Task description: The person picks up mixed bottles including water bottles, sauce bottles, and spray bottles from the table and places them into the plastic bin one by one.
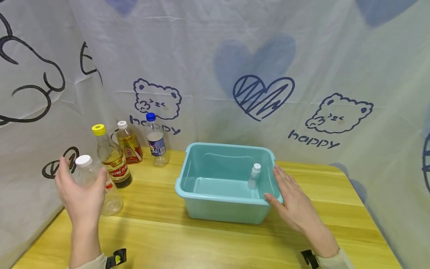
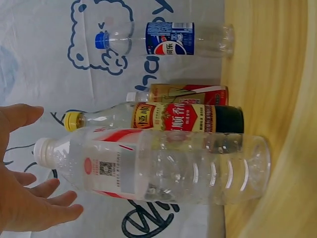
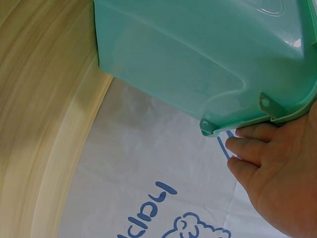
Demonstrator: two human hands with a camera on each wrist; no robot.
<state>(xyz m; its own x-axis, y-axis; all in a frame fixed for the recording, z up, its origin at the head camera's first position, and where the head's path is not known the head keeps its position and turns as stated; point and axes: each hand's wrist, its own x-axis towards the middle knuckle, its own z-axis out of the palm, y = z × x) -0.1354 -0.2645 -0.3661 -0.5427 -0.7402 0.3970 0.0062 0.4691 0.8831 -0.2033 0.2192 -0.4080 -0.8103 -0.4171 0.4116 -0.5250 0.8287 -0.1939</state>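
Note:
My left hand [image 1: 82, 201] is raised at the left with fingers and thumb spread. It stands beside the upper part of a large clear plastic bottle [image 2: 198, 168] with a white cap and a red-and-white label. In the left wrist view a gap shows between the fingers and the cap. My right hand [image 1: 297, 205] rests on the right rim of a teal plastic basin [image 1: 221, 198], fingers extended along the side and thumb over the front corner. Inside the basin a small clear bottle [image 1: 253, 178] with a white cap stands near the right wall.
Behind the large bottle stand a yellow-capped sauce bottle [image 1: 117, 168], a white-capped bottle [image 1: 129, 145] of amber liquid and a blue-capped Pepsi bottle [image 1: 156, 145]. All are on the wooden table [image 1: 151, 239]. A printed cloth [image 1: 208, 101] hangs along its back and left.

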